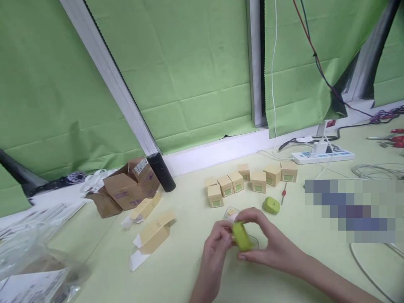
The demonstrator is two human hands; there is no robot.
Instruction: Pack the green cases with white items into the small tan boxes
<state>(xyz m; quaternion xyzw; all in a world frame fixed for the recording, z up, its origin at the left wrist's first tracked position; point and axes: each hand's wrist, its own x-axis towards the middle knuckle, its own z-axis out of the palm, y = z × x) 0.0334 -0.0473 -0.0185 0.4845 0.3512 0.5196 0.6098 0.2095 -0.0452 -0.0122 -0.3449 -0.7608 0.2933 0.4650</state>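
A yellow-green plastic case is held up over the table. My right hand grips it with the thumb below and the fingers on top. At its left edge the curled fingers of my left hand are closed against it; any smaller part between those fingertips is hidden. Behind the hands lies a small clear plastic bag with something pale inside, and more clear plastic shows behind the held case. A second yellow-green rounded case rests on the table farther back, near a red-handled screwdriver.
Several small tan boxes stand in a group behind the hands. Opened tan cartons lie to the left, near a brown cardboard box and a black cylinder. A white power strip and cables lie at the right.
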